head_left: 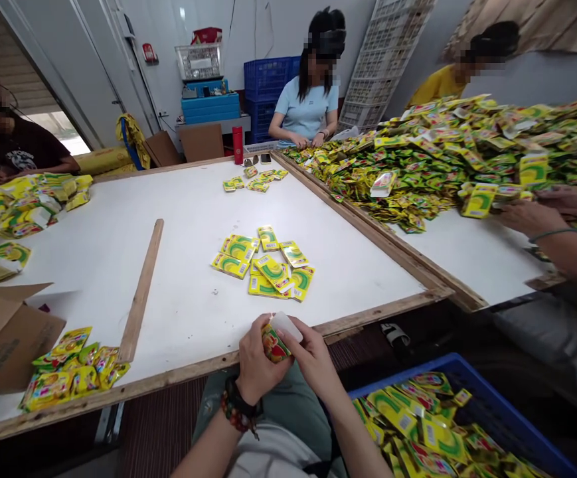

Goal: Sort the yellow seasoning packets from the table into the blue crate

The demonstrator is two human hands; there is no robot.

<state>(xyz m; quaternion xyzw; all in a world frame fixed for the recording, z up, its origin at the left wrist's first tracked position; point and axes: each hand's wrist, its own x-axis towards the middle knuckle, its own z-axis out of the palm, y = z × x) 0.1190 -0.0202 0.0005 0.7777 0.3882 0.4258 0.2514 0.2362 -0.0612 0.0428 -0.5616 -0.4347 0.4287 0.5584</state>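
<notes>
Yellow-and-green sachets (268, 271) with red-printed panels lie on the white desk (183, 312); at near right, a blue crate (460, 372) holds more; a red flask (238, 145) stands far.

Head cam, fwd & down, close

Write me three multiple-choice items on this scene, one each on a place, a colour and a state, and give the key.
1. Where is the blue crate of yellow sachets?
A) Below the white table's near edge, at the person's right
B) On the tabletop
C) Left of the cardboard box

2. What colour is the flask at the far table edge?
A) Blue
B) White
C) Red

3. What are the left hand and right hand doing?
A) Lying flat on the table
B) Holding one sachet together
C) Holding separate things

1: A, it sits low beside the lap.
2: C, its body shows red.
3: B, both hands close around it.
</notes>
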